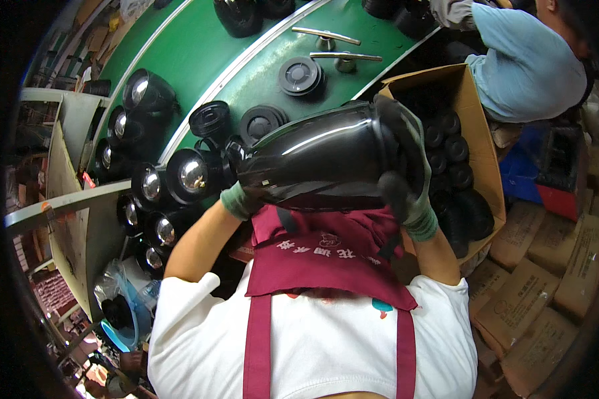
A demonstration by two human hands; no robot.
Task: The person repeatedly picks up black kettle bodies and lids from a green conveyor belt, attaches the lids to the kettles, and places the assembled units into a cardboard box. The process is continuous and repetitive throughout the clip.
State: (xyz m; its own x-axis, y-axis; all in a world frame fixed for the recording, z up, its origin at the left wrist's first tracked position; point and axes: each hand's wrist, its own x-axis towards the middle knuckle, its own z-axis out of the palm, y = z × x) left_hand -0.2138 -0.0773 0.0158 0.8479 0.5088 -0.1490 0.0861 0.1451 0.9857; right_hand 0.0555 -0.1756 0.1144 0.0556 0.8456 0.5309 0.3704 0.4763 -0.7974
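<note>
A large glossy black tapered cylinder (313, 159) lies sideways in front of my chest, held between my two gloved hands. My left hand (241, 201), in a grey-green glove, supports its left end; most of those fingers are hidden by the shell. At the wider right end, my right hand (409, 176) grips the rim, its dark-coated thumb and fingers curled on it. Just beyond the cylinder, round black ribbed lids (259, 123) sit on the green work surface (246, 83). Whether a lid is fitted at the right end I cannot tell.
Several shiny black domed shells (193, 174) crowd the left. An open cardboard box (480, 120) of black round parts stands at right. Two metal T-shaped handles (345, 60) rise from the surface. Another person in a blue shirt (526, 63) is at far right, above stacked cartons (522, 299).
</note>
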